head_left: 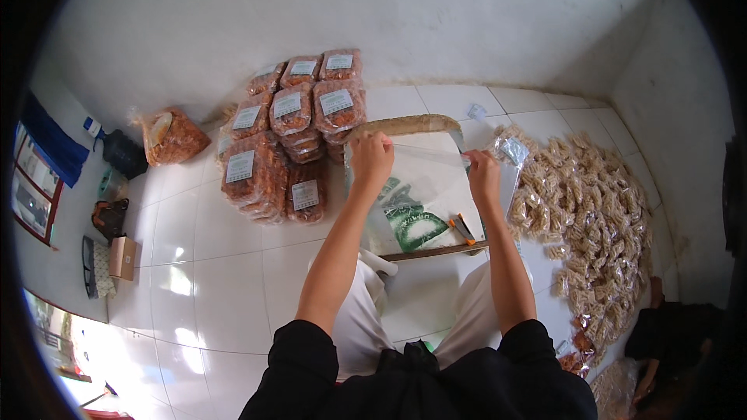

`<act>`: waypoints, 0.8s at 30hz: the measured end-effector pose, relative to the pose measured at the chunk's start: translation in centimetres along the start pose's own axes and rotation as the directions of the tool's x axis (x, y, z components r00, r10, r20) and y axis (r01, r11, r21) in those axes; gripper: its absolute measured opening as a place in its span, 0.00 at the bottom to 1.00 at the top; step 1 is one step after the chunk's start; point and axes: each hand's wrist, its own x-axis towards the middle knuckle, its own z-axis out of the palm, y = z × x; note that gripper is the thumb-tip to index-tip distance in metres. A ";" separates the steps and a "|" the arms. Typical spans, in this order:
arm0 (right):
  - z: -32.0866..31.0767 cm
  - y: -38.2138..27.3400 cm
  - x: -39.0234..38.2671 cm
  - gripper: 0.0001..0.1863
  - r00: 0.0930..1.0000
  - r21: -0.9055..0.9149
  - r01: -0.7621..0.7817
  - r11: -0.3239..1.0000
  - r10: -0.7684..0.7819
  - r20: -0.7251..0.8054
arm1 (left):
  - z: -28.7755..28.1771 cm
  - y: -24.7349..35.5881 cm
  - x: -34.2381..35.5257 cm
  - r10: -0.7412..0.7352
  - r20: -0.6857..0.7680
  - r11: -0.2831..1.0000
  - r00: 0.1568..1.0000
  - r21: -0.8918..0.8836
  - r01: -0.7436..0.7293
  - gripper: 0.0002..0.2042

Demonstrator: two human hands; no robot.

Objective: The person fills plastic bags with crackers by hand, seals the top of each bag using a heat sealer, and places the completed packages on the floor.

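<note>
My left hand and my right hand are both closed on a clear plastic bag, stretched between them by its upper edge. The bag hangs over a low white tabletop with a green fruit print; I see nothing in it. An orange and black utility knife lies on the tabletop near its front right corner, below my right hand. Just past the right edge of the tabletop rests a stack of clear plastic, partly behind my right forearm.
Labelled packs of reddish-brown food are stacked at the left, with a large filled bag farther left. Many small clear packs of pale sticks spread over the tiled floor at right. Another person's arm shows at the lower right.
</note>
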 end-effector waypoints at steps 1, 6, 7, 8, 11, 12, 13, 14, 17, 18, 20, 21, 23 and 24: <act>0.1 -0.3 0.3 0.11 1.000 0.038 0.013 0.999 -0.012 -0.023 | 0.2 -0.4 -0.1 -0.083 -0.078 0.977 0.994 0.190 0.096 0.09; -1.4 -3.8 0.7 0.17 0.905 0.131 0.328 0.936 -0.271 -0.328 | -2.1 0.6 1.3 0.249 -0.294 0.859 0.923 -0.373 -0.350 0.16; -2.0 -5.0 0.8 0.18 0.829 0.092 0.452 0.887 -0.380 -0.410 | -3.8 1.6 1.2 0.322 -0.397 0.733 0.860 -0.470 -0.492 0.18; -3.1 -6.1 0.9 0.19 0.773 0.055 0.512 0.857 -0.432 -0.465 | -4.8 2.1 1.1 0.333 -0.397 0.731 0.855 -0.464 -0.500 0.18; -3.6 -6.2 0.4 0.19 0.737 0.025 0.556 0.831 -0.479 -0.478 | -5.3 1.3 -0.5 0.518 -0.431 0.674 0.739 -0.326 -0.663 0.20; -3.5 -6.2 0.2 0.19 0.751 0.047 0.558 0.829 -0.480 -0.454 | -5.5 0.6 -1.0 0.550 -0.343 0.712 0.761 -0.283 -0.642 0.20; -3.1 -5.9 0.0 0.19 0.755 0.052 0.550 0.833 -0.470 -0.457 | -5.5 -0.2 -1.2 0.573 -0.251 0.745 0.780 -0.237 -0.624 0.19; -2.4 -5.3 -0.1 0.17 0.846 0.109 0.472 0.875 -0.415 -0.335 | -5.5 -1.1 -1.2 0.577 -0.241 0.745 0.780 -0.236 -0.624 0.19; 0.0 -2.6 -0.5 0.09 0.955 -0.003 0.295 0.955 -0.295 -0.002 | -3.0 -4.4 -1.5 0.475 -0.027 0.833 0.880 -0.310 -0.459 0.18; 1.1 -0.8 -0.7 0.10 0.964 -0.021 0.237 0.971 -0.232 0.129 | -1.5 -5.9 -1.8 0.444 0.096 0.865 0.891 -0.305 -0.398 0.18; 3.3 2.5 -1.4 0.10 0.951 -0.052 0.177 0.983 -0.157 0.265 | 2.1 -8.6 -2.3 0.402 0.221 0.895 0.889 -0.298 -0.330 0.18; 4.5 3.5 -1.7 0.10 0.917 -0.121 0.177 0.977 -0.120 0.380 | 3.6 -10.2 -2.6 0.375 0.346 0.921 0.860 -0.243 -0.304 0.16; 7.0 5.0 -2.7 0.12 0.870 -0.177 0.192 0.965 -0.084 0.485 | 5.8 -13.4 -3.0 0.333 0.458 0.943 0.824 -0.172 -0.286 0.15; 8.2 5.7 -3.8 0.14 0.814 -0.157 0.235 0.959 -0.106 0.572 | 6.7 -14.9 -3.6 0.278 0.542 0.956 0.793 -0.076 -0.283 0.16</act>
